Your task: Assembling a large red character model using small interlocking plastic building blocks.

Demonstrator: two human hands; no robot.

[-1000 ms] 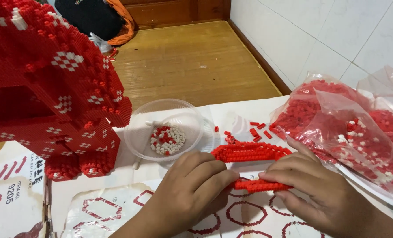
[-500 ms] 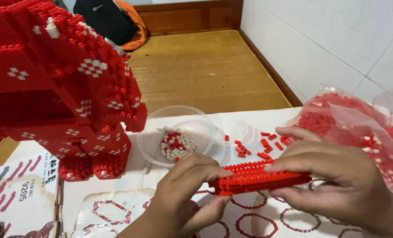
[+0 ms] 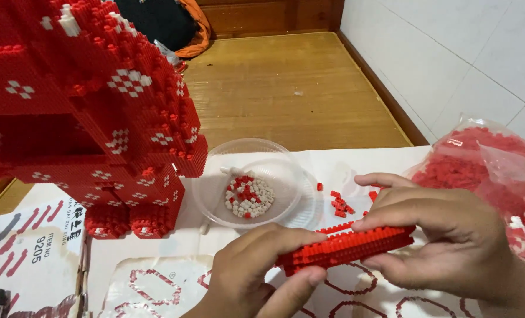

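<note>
**Both hands clamped on a red brick strip**

Here we are, low in the frame: the left hand (image 3: 256, 271) and the right hand (image 3: 451, 235) share one long red strip of tiny building bricks (image 3: 345, 247), held just above the white sheet (image 3: 174, 247). The left hand pinches its lower end, thumb beneath and fingers curled over the top. The right hand grips the other end, fingers laid flat along the upper edge, thumb tucked under. The strip tilts a little, its right end higher.

At 12 o'clock from the strip, just beyond it, sits a clear plastic bowl (image 3: 215, 182) with a small heap of red and white bricks (image 3: 249, 197) in its middle. At about 1 o'clock from the strip, a few loose red bricks (image 3: 340, 203) lie scattered on the sheet between the bowl and the right hand.

Over at 3 o'clock, close behind the right hand, clear plastic bags full of red bricks (image 3: 480, 165) bulge at the frame's edge. At 10 o'clock looms a big red brick model (image 3: 80, 118) dotted with white diamond patterns, well apart from the hands. At 8 o'clock lies a printed instruction sheet (image 3: 32, 247), and under the hands, outlines of red shapes on a printed page (image 3: 150, 288). Beyond it all, a wooden floor (image 3: 286, 88) runs up to a white tiled wall (image 3: 451, 53).
</note>
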